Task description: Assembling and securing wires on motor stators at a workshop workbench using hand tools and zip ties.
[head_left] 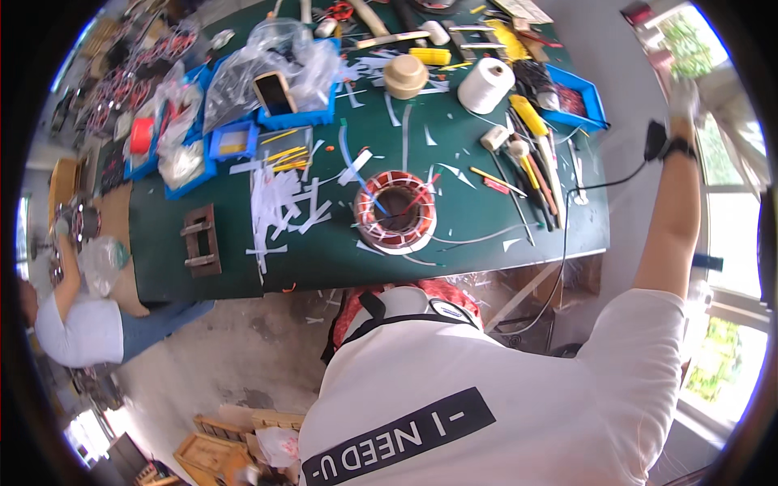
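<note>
Red and white, the wound ring (pixel 397 237) is sitting near the middle of the front edge of the green table (pixel 324 261), with white strips (pixel 275 194) lying to its left and yellow-handled tools (pixel 531 116) lying toward the right edge. Beyond that edge, the person's right hand (pixel 685 97) is extending beside the window (pixel 733 235), too blurred to show its finger spread or any grip; the left hand is lying out of sight, its state unknowable.

Smooth, matt desk (pixel 166 255); rough-surfaced wound ring (pixel 372 224); crinkled, glossy clear-plastic bag (pixel 232 91); smooth plastic tray (pixel 298 120); matt, paper-like strips (pixel 275 198); matt thread cone (pixel 485 87).
</note>
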Available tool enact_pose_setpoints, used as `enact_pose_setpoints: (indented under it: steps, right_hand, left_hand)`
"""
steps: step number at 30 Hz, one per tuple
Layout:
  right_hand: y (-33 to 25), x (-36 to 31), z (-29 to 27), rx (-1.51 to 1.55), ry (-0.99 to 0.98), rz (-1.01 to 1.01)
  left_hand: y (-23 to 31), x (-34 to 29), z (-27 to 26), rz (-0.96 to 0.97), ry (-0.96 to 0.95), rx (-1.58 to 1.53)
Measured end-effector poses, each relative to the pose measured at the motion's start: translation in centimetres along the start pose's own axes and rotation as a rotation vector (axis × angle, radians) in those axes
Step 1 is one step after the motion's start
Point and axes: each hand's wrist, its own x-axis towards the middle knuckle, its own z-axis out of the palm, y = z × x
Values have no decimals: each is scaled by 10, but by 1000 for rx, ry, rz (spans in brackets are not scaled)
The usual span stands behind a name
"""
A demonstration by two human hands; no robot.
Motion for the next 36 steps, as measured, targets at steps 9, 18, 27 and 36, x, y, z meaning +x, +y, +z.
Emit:
enact_pose_setpoints:
  steps: [9,18,27,36]
  right_hand:
    - [-82,-173,-380,636,1210,-669]
    - [-115,-271,-397,1334,558,-1128]
    - [-38,-323,-484,1419,184,-1666]
    - [-51,-339,-516,1404,123,-1386]
  left_hand:
    - [470,133,-25,619,-594,-1428]
    - [491,77,22,248,-1048,-1249]
    - [400,48,26,-25,-681,-1276]
    - [372,27,18,-121,-496,-1148]
